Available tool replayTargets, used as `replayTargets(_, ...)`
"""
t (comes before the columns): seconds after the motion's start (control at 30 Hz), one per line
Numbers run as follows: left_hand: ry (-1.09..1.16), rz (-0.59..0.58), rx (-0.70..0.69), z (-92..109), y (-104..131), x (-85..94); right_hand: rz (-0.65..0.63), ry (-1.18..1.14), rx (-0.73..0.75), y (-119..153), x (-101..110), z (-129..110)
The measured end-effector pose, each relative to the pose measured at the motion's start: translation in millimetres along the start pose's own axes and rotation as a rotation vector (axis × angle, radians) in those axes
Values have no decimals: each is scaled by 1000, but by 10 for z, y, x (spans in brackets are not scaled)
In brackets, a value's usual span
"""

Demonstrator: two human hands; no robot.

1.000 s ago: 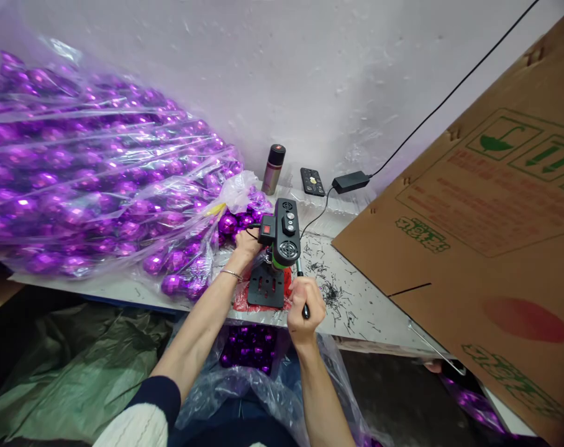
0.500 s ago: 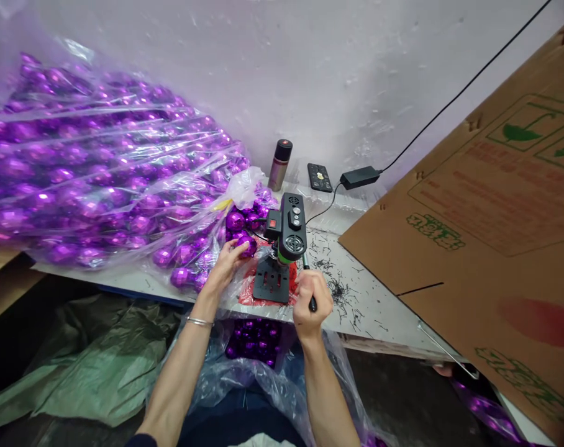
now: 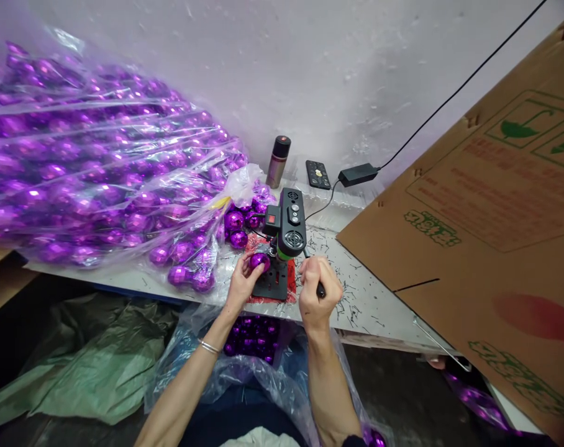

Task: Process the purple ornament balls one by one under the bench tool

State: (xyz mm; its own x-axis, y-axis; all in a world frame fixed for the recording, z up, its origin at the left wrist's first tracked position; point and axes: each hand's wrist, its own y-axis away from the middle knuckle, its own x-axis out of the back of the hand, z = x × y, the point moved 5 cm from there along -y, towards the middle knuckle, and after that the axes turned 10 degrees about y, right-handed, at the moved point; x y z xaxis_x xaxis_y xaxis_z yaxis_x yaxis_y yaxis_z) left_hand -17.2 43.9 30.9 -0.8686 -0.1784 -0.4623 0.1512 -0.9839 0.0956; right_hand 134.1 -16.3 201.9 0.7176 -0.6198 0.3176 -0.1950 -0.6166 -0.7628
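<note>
Between the fingertips of my left hand (image 3: 243,280) is a shiny purple ball (image 3: 259,262), held at the left side of a small black bench drill press (image 3: 292,222), just over its slotted base plate (image 3: 273,282). My right hand (image 3: 320,290) is wrapped round the black-gripped lever (image 3: 320,289) on the machine's right. More purple balls (image 3: 238,239) lie left of the machine, at the mouth of a big clear bag (image 3: 100,167) full of them. Red sheeting (image 3: 292,282) shows under the base plate.
Behind the machine stand a bottle (image 3: 279,162), a phone (image 3: 318,174) and a black power adapter (image 3: 358,174). Dark shavings litter the white table (image 3: 379,310). A large cardboard box (image 3: 473,248) rises at the right. Below the table edge are purple balls (image 3: 251,338) in clear plastic.
My left hand has moved right with the purple ball, from the loose balls to the machine's base. My right hand, still round the lever, has shifted slightly up and to the right.
</note>
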Motion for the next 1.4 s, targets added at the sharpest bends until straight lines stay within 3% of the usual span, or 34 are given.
replayTargets(0.23, -543, -96, -287, -145, 61, -103, -14, -30, 23, 71, -3, 32)
replayTargets(0.4, -719, -233, -456, -159, 101, -138, -19, -29, 36, 103, 7, 36)
replayTargets(0.67, -748, -278, -460, -205, 103, -118, -7, 16, 67, 224, 1, 85)
replayTargets(1.0, -741, -271, -457, -202, 118, -126, 97, 21, 123, 632, -157, 349)
replayTargets(1.4, -755, -251, -465, -236, 131, -128, 136, 31, 148, 756, -207, 476)
